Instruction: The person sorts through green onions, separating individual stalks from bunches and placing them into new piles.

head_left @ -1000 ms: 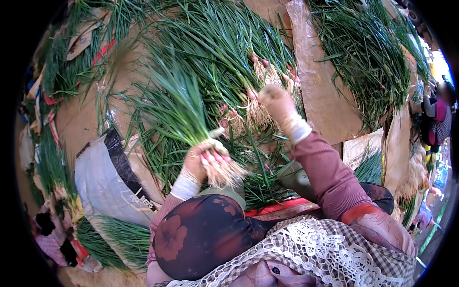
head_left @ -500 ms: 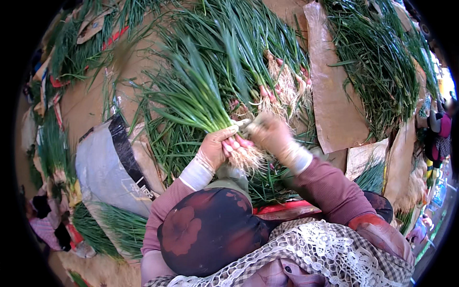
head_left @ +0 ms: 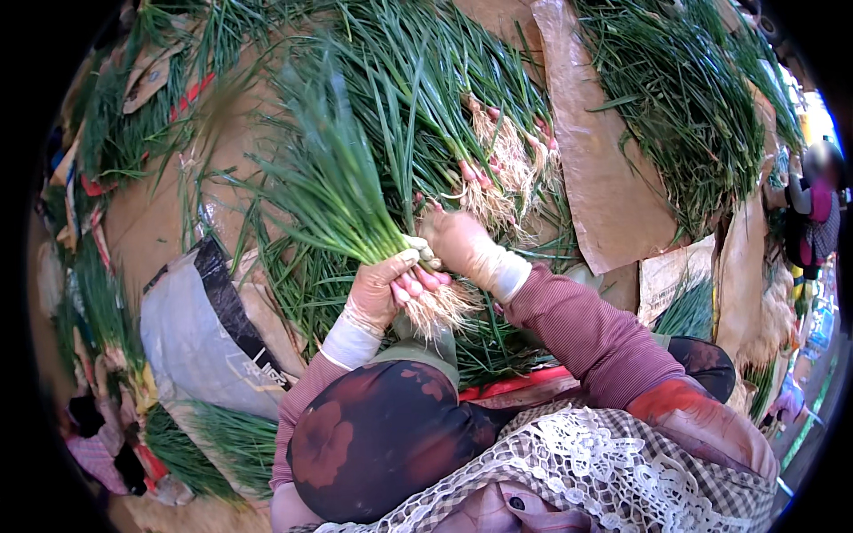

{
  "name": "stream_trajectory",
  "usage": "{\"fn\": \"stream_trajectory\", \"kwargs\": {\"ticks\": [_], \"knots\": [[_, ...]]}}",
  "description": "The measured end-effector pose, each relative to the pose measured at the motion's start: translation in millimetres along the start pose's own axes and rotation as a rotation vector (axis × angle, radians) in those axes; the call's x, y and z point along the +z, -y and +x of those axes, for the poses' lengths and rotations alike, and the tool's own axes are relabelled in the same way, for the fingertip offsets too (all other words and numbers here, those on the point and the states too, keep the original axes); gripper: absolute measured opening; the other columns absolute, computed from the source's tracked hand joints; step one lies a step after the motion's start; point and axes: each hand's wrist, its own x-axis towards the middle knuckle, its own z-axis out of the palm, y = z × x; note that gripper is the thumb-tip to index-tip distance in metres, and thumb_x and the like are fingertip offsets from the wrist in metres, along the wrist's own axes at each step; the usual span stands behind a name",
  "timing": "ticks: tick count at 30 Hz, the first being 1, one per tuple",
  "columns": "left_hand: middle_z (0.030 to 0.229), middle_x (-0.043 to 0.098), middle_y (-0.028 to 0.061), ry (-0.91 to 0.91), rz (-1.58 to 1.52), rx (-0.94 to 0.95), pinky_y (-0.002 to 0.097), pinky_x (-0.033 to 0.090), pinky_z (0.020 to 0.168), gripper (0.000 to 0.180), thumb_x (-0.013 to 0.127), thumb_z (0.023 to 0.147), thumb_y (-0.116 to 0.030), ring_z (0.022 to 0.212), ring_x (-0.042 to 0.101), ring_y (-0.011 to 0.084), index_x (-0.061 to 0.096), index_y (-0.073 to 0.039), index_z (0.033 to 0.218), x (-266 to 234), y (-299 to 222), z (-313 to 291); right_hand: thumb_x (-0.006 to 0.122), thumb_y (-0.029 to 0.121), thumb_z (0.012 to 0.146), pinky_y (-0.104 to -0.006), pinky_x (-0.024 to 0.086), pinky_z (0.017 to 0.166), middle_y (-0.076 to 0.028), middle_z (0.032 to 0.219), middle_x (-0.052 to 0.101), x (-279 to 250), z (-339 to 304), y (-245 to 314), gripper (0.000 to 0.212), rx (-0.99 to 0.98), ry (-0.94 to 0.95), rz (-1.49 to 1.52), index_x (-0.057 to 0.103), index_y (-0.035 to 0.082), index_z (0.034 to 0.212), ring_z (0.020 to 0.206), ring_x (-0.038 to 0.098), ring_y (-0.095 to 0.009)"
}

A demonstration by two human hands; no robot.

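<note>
My left hand [head_left: 375, 289] is wrapped around a bunch of spring onions [head_left: 384, 233], just above their pink bulbs. The pale roots hang down over my knee side, while the green leaves fan up and away to the left. Close beside it, my right hand [head_left: 458, 244] is closed with its fingers curled toward the bunch. Whatever its fingertips hold, if anything, is hidden. Both hands wear pale, stained gloves. Just beyond the right hand lies a large pile of spring onions [head_left: 418, 107], with several pink bulbs and tangled roots [head_left: 498, 160] on its right side.
Right of the pile lies a brown sheet [head_left: 604, 195], with another heap of green leaves [head_left: 684, 115] beyond it. A grey-white sack [head_left: 204, 320] lies at the left. Other people sit at the far left [head_left: 98, 444] and far right [head_left: 816, 213]. My patterned knee [head_left: 382, 435] is below my hands.
My right hand has moved left, closer to the bunch, and is less blurred. The leaves of the held bunch now point more upright. The whole view has shifted slightly.
</note>
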Motion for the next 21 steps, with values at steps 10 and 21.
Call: {"fn": "stream_trajectory", "kwargs": {"ticks": [10, 21], "knots": [[0.065, 0.058, 0.0197, -0.057, 0.188, -0.035, 0.0159, 0.038, 0.038, 0.021, 0.051, 0.074, -0.012, 0.045, 0.052, 0.0127, 0.052, 0.006, 0.084, 1, 3, -4, 0.043, 0.016, 0.081, -0.0279, 0.043, 0.066, -0.012, 0.083, 0.056, 5, 23, 4, 0.021, -0.076, -0.177, 0.373, 0.054, 0.001, 0.089, 0.076, 0.055, -0.021], [0.073, 0.055, 0.0166, -0.159, -0.242, 0.062, 0.0416, 0.049, 0.065, 0.032, 0.050, 0.072, -0.018, 0.064, 0.057, 0.0280, 0.049, 0.002, 0.097, -15, -14, -9, 0.047, 0.036, 0.075, -0.0391, 0.044, 0.068, -0.015, 0.079, 0.058, -29, -10, -15, 0.032, 0.182, 0.264, 0.123, 0.056, 0.007, 0.084, 0.076, 0.056, -0.030]]}}
